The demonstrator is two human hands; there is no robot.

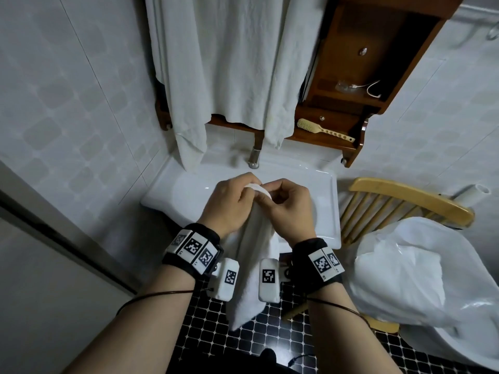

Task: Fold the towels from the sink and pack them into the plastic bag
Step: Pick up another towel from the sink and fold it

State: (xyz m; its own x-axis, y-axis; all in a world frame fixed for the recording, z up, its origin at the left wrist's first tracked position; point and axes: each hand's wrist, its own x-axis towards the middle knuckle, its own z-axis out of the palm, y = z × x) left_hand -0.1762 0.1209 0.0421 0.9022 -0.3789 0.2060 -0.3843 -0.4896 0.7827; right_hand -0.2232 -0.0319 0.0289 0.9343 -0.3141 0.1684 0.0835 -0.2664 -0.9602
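Folding step: left hand (229,203) and right hand (287,209) are both pinching the white towel's (256,265) top edge above the sink (324,184), towel hanging down; next, likely halving before bagging in the plastic bag (405,279).

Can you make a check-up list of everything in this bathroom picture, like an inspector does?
Surface: white sink, partly hidden behind the hands.
Job's things: white towel hangs down from both hands; plastic bag sits on the wooden chair, to the right.
Clutter: brush on the wooden shelf; paper roll behind the chair.
Grippers: left hand and right hand both pinch the towel's top edge.
Cables: thin dark cord along each forearm; white cord on the upper shelf.
Surroundings: tiled walls, white cloth hanging above the tap, black tiled floor.
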